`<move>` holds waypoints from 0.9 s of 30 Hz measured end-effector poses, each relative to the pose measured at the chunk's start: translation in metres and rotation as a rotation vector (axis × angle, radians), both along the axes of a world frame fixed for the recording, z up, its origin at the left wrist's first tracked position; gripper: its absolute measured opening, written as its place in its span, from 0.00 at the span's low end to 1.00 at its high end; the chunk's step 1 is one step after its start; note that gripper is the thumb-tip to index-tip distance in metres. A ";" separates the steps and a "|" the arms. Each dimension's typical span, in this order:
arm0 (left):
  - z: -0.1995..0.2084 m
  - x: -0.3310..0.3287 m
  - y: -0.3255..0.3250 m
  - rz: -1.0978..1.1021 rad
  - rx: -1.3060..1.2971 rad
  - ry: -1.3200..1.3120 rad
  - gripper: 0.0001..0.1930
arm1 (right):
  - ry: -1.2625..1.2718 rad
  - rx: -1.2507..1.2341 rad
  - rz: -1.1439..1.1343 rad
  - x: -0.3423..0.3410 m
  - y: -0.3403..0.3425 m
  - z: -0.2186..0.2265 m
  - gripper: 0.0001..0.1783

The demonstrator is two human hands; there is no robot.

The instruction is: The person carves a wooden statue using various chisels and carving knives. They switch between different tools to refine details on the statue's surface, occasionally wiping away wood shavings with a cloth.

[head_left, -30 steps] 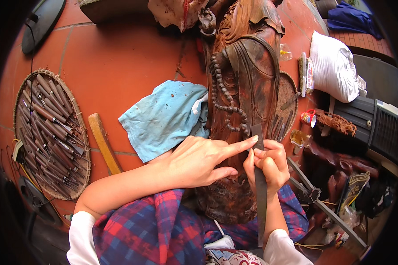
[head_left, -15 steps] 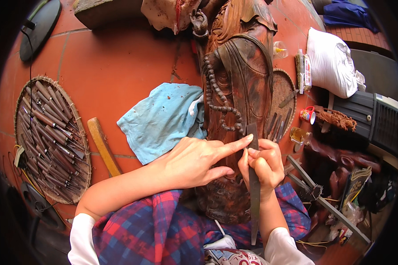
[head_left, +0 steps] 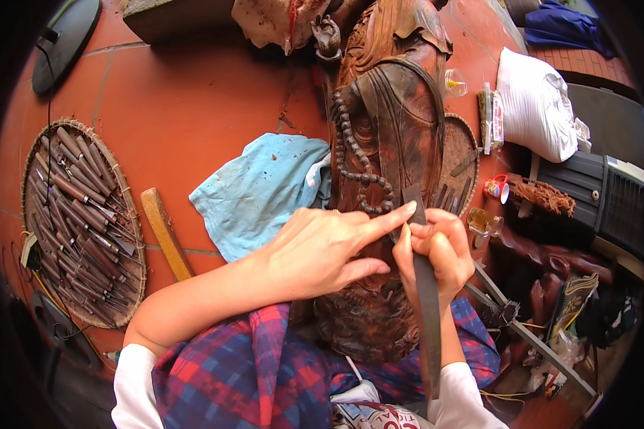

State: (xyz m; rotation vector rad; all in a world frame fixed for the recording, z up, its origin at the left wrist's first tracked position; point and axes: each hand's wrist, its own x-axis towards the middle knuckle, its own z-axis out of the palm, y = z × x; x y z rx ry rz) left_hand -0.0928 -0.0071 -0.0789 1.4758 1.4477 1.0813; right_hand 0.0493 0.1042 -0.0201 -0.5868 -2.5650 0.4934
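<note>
A long, flat, dark file (head_left: 428,307) slants over the carved wooden statue (head_left: 397,136), its narrow end down by my right sleeve. My right hand (head_left: 442,250) is closed around the upper part of the file, with thumb and fingertips pinched near its edge. Whether a smaller piece is also in that pinch is hidden. From the left, my left hand (head_left: 329,247) reaches across the statue with its index finger stretched out, the fingertip touching the file's upper end. Its thumb stands apart. The statue, carved with robe folds and a bead string (head_left: 347,143), lies lengthwise before me.
Left lies a round woven tray (head_left: 137,214) of wooden-handled carving tools, beside a wooden mallet-like bar (head_left: 166,236). A light blue cloth (head_left: 257,186) touches the statue. Rightward are another woven tray (head_left: 459,136), a red mug (head_left: 496,187), a glass cup (head_left: 485,223) and a white sack (head_left: 533,104).
My right hand has shifted slightly right with the file, whose upper end now sits a little higher and whose lower end has swung right. My left fingertip has followed it.
</note>
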 end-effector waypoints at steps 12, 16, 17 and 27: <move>0.001 0.006 -0.003 -0.061 -0.026 0.000 0.41 | -0.032 -0.108 -0.083 0.014 -0.003 0.010 0.14; 0.000 -0.004 0.007 0.070 0.048 0.030 0.42 | 0.057 -0.139 -0.085 -0.008 0.008 0.006 0.14; 0.002 -0.002 0.003 0.020 0.007 0.011 0.41 | 0.057 -0.155 -0.097 0.000 0.006 0.002 0.14; -0.002 0.012 -0.001 -0.055 -0.019 -0.020 0.45 | 0.049 -0.219 -0.130 0.021 0.003 0.001 0.13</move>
